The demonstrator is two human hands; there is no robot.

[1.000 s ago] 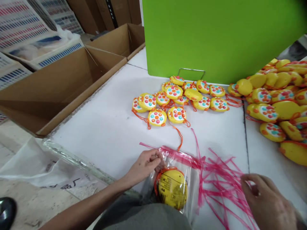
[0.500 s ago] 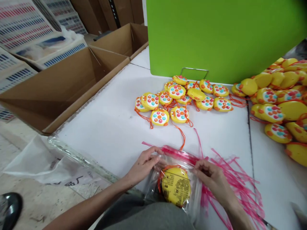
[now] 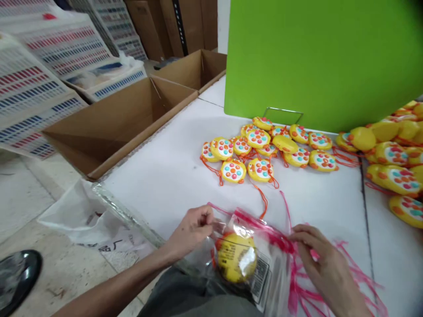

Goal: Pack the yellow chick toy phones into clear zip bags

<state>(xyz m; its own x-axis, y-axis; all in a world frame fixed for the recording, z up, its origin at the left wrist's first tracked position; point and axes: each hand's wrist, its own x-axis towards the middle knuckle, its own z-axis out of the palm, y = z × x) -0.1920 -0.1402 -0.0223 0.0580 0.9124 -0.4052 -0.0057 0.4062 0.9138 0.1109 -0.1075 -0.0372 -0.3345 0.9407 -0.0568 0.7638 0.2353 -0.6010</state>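
A clear plastic zip bag (image 3: 276, 290) with a pink top strip (image 3: 253, 222) lies near my lap. Inside it rests a round yellow toy (image 3: 236, 257), its printed back facing up and an orange cord at its left. My left hand (image 3: 194, 229) pinches the bag's upper left side. At the right end of the pink strip, my right hand (image 3: 325, 262) has thumb and forefinger pinched on the bag. Loose pink plastic strips (image 3: 358, 273) lie beneath and beyond my right hand.
Several yellow toys with coloured dots (image 3: 233, 171) lie ahead on the white table (image 3: 158, 176). More are heaped at the right (image 3: 396, 154). A green board (image 3: 313, 57) stands behind them. Open cardboard boxes (image 3: 115, 123) and plastic crates (image 3: 33, 97) are at the left.
The view has shifted left. My right hand has moved outward along the strip, away from my left hand. The bag has tilted, and the toy sits further left in it.
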